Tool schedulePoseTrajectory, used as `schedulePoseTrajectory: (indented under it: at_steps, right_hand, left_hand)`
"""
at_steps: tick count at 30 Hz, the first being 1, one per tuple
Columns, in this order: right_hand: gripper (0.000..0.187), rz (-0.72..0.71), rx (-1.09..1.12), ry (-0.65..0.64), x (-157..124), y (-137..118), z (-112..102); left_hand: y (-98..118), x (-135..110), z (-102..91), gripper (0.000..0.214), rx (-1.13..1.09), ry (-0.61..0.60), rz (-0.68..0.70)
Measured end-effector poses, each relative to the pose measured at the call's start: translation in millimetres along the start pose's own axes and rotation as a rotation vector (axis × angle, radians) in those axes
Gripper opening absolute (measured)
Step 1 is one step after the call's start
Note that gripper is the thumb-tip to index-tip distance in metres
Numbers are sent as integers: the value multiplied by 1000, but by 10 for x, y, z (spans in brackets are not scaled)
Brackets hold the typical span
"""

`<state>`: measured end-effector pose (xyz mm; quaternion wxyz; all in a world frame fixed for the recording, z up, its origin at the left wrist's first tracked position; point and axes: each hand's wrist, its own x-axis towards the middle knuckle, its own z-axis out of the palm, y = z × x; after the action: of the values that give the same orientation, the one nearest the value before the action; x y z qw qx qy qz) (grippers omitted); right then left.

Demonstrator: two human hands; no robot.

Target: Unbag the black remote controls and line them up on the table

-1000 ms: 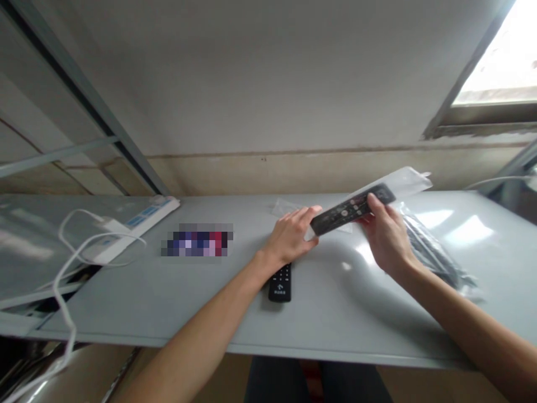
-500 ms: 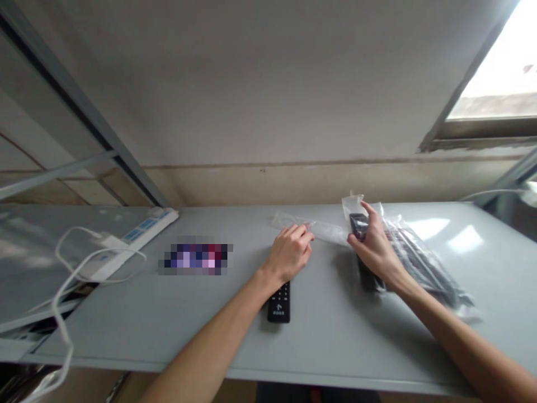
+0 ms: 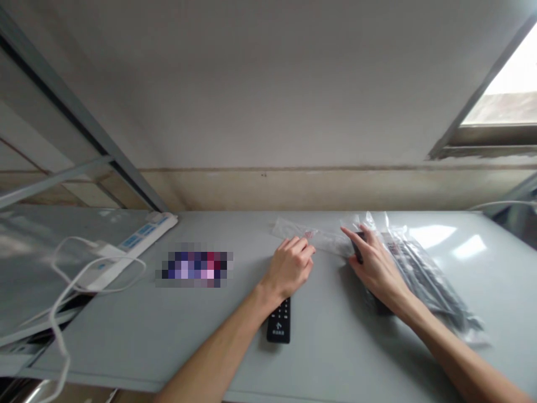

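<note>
My left hand (image 3: 292,267) rests on the grey table (image 3: 319,347), fingers curled loosely, its tips touching an empty clear plastic sleeve (image 3: 312,234). A black remote (image 3: 279,321) lies under my left wrist, its lower end showing. My right hand (image 3: 373,263) lies with fingers stretched out over a bagged black remote (image 3: 357,246), pressing it onto the table beside a pile of bagged remotes (image 3: 428,280).
A white power strip (image 3: 134,242) with white cables (image 3: 71,280) lies at the left. A blurred flat patch (image 3: 193,265) sits left of centre. The wall runs along the back, a window (image 3: 503,95) at the upper right, a metal rack frame (image 3: 75,112) at the left.
My right hand lowered the bagged remote from the air onto the table by the pile and its fingers spread flat. My left hand let go of it and settled by the empty sleeve.
</note>
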<state>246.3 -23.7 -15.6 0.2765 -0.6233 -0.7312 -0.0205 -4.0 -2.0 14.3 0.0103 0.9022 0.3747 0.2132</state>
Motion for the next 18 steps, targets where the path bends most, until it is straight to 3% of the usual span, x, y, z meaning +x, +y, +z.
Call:
schedulePoseTrajectory:
  at_steps: [8, 14, 16, 18]
  right_hand:
    - [70, -36, -136, -93, -81, -54, 71]
    - [106, -169, -146, -53, -105, -65, 50]
    - [98, -223, -125, -68, -94, -119, 14]
    - [77, -244, -106, -112, -93, -190, 0]
  left_hand:
    - [-5, 11, -8, 19, -20, -26, -18]
    - [-17, 7, 6, 19, -38, -33, -21]
    - [-17, 4, 11, 18, -35, -41, -23]
    - [-15, 3, 15, 19, -31, -46, -22]
